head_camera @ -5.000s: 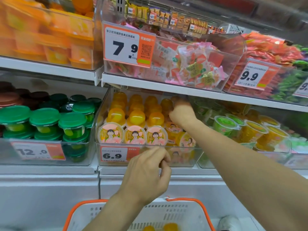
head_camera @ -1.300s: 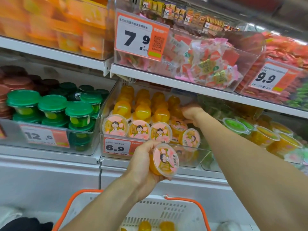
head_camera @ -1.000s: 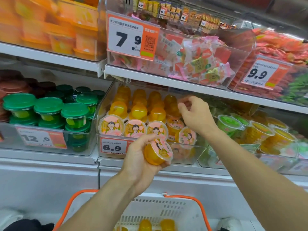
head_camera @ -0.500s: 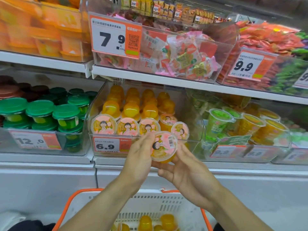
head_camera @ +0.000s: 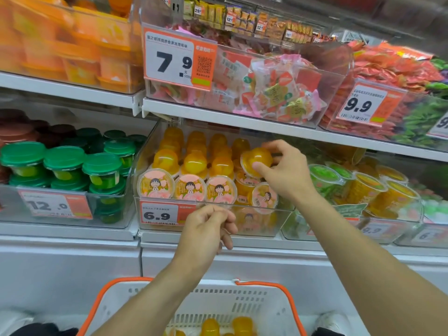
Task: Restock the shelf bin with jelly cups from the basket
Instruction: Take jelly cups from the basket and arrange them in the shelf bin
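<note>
A clear shelf bin (head_camera: 278,224) with a 6.9 price tag holds rows of yellow jelly cups (head_camera: 194,166), the front ones showing pink cartoon lids. My right hand (head_camera: 286,173) grips one yellow jelly cup (head_camera: 257,160) over the bin's right side, lid turned away from me. In front of the bin's lower front wall hangs my left hand (head_camera: 208,229), fingers loosely curled and holding nothing. Below, a white basket with an orange rim (head_camera: 114,287) still shows a few yellow cups (head_camera: 211,327) at the bottom edge.
Left of the bin stands a bin of green-lidded cups (head_camera: 65,163) tagged 12.0. To the right is a bin of green and orange jelly tubs (head_camera: 363,187). The shelf above (head_camera: 242,118) carries candy bins close over the jelly cups.
The cup passed from my left hand to my right hand. My right hand then rose with it to the bin's right side, while my left hand stayed low, now without a cup.
</note>
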`<state>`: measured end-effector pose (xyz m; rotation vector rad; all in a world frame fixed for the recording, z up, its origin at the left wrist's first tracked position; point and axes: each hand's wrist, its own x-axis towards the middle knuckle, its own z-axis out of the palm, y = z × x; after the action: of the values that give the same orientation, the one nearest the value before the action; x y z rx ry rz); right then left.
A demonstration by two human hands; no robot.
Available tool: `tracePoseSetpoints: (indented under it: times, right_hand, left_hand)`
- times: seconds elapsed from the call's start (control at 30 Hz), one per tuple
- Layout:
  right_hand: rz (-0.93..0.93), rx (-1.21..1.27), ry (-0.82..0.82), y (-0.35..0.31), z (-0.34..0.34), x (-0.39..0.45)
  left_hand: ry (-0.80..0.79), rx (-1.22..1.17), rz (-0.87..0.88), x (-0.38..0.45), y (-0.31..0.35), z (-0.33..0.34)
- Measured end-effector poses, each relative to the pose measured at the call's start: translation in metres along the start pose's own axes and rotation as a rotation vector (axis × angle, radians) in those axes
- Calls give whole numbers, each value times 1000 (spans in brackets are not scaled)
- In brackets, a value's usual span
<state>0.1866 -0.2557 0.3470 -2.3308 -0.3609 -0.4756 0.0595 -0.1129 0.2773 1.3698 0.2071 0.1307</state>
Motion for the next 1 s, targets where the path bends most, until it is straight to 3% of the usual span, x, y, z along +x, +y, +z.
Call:
tracePoseSetpoints:
  times: [0.07,0.17,0.33,0.47,0.63,0.7,0.77,0.9,1.0]
  right_hand:
    - [43,-171,-91,6,11,16]
    - [112,-221,-240,11,18,28]
    - [109,-186,-235,14,19,27]
    - [-9,-146,-108,18,13,11]
    - [-60,-272,-86,25,-1,-17]
    - [-237,-167,96,18,-4,-44]
    - [-376,-43,164,15,8,-88]
    - [-136,42,-224,48,86,-194]
    - [145,-206,-756,96,145,-264]
  left_hand:
    - [-11,10,-27,0,-1,0]
    - [-22,19,-52,-1,-2,0]
    - [-37,32,-62,2,-4,1]
    - [-53,70,-56,3,-11,-1]
    - [-80,118,-42,-1,-18,0]
    - [-107,184,-50,-3,-23,-1]
    - [-156,370,-60,-3,-36,-4]
    - [-321,949,-126,-8,-107,-21]
    - [-444,1314,-343,-33,-179,-56]
